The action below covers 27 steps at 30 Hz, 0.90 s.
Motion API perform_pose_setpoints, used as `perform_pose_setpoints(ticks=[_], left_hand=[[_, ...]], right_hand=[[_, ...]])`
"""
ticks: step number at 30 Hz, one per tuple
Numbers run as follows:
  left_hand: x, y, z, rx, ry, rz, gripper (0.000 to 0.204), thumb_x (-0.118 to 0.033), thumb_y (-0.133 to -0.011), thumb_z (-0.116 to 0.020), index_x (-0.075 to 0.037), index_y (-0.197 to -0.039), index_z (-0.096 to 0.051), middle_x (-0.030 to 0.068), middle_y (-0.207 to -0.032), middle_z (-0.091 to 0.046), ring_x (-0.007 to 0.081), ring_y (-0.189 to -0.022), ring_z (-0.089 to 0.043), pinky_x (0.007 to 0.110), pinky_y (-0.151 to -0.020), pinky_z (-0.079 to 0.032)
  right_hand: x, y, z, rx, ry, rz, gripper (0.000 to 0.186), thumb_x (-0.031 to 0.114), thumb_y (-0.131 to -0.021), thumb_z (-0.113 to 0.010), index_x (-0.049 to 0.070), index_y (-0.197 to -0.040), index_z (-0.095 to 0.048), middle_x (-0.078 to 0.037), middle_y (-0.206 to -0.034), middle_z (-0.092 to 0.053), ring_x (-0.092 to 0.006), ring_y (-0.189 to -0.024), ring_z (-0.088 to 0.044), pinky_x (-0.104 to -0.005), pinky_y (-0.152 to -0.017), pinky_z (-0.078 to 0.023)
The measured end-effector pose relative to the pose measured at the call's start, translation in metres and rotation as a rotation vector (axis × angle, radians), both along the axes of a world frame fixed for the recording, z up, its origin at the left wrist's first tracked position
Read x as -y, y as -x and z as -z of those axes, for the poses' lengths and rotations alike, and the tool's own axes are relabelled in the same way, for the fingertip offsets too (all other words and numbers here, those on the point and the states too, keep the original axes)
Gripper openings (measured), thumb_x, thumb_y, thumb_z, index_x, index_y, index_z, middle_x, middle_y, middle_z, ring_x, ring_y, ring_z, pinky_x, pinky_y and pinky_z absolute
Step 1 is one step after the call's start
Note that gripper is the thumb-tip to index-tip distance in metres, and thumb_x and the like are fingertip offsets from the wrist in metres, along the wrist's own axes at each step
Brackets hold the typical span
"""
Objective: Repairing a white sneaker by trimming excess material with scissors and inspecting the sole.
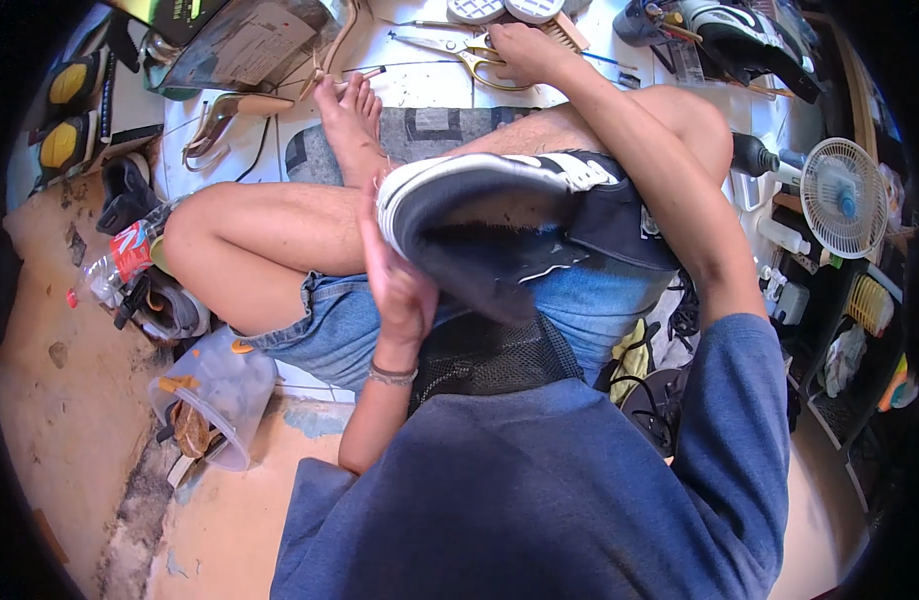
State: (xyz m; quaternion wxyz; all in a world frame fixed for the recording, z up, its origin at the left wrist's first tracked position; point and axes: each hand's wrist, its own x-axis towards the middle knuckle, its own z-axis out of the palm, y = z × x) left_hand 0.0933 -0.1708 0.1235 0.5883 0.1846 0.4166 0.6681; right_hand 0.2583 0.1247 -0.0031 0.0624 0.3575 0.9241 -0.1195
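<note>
My left hand (399,295) grips a black-and-white shoe (469,220) by its heel or toe end, which I cannot tell, while it rests across my lap with its dark opening showing. My right hand (519,55) reaches to the far side, fingers curled beside gold-handled scissors (444,47) and a wooden brush (571,40); what is under its fingers is hidden. Thin tools (614,68) lie right of that hand, and round white objects (476,10) sit just beyond it. A grey patterned mat (439,125) lies beyond my crossed bare legs.
At left are shoes (129,185), a plastic bottle (104,270) and a tilted translucent bucket (234,420). Footwear parts and tools (219,130) crowd the upper left. At right are a shoe (739,40), a small white fan (844,200), bottles (779,235) and dark shelving (834,400).
</note>
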Motion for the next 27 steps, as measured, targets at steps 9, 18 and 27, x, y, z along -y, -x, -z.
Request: perform_pose_setpoints(ticks=[9,18,27], left_hand=[[-0.01,-0.006,-0.003,0.186,-0.177,0.159,0.146,-0.038,-0.039,-0.102,-0.003,-0.155,-0.019,0.0171,-0.156,-0.035,0.0289,-0.138,-0.044,0.044,-0.116,-0.037],[-0.059,-0.017,-0.051,-0.24,-0.572,0.471,0.131,-0.052,-0.035,-0.103,-0.001,-0.139,-0.04,0.0083,-0.127,-0.055,0.0171,-0.116,-0.054,0.032,-0.102,-0.043],[0.007,0.084,-0.13,-0.135,-0.458,0.421,0.114,-0.07,-0.046,-0.09,0.011,-0.116,-0.052,0.0205,-0.099,-0.067,0.0252,-0.09,-0.069,0.033,-0.08,-0.056]], right_hand=[[0.025,-0.001,-0.077,-0.327,0.349,0.394,0.063,0.062,-0.076,-0.079,0.002,-0.094,-0.073,-0.011,-0.074,-0.068,-0.0222,-0.065,-0.064,-0.0368,-0.063,-0.05],[0.078,-0.018,-0.157,-1.271,0.528,0.494,0.035,0.039,-0.095,-0.069,0.005,-0.094,-0.063,0.004,-0.075,-0.053,-0.0049,-0.068,-0.045,-0.0228,-0.058,-0.036],[0.191,-0.08,-0.244,-0.874,0.406,0.11,0.106,0.078,-0.059,-0.079,-0.003,-0.122,-0.054,-0.013,-0.106,-0.057,-0.0261,-0.097,-0.058,-0.0377,-0.087,-0.045]])
